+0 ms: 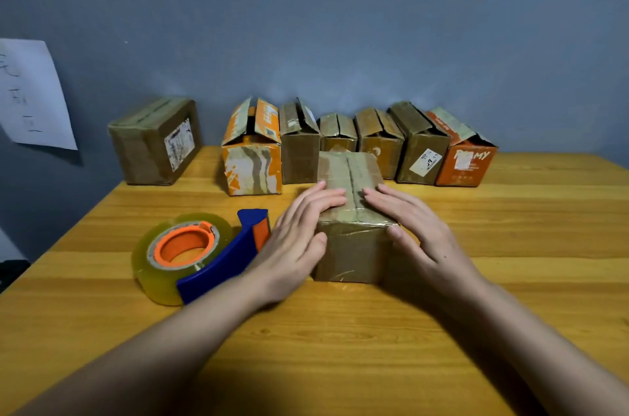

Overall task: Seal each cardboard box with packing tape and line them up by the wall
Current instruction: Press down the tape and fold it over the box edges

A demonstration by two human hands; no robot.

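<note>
A small brown cardboard box [350,245] stands in the middle of the wooden table [476,279], its top flaps closed under shiny tape. My left hand [299,238] lies flat against its left top edge, fingers straight, thumb on the near face. My right hand [415,228] presses the right top edge the same way. A clear tape roll in a blue and orange dispenser [200,255] lies just left of my left hand. By the wall stands a row of several boxes [340,143] with flaps ajar. A closed brown box [156,143] stands apart at the far left.
The grey wall [340,24] runs behind the table. A white sheet of paper [30,95] with handwriting hangs on it at the left. An orange box [463,160] ends the row on the right. Bare tabletop lies in front of me.
</note>
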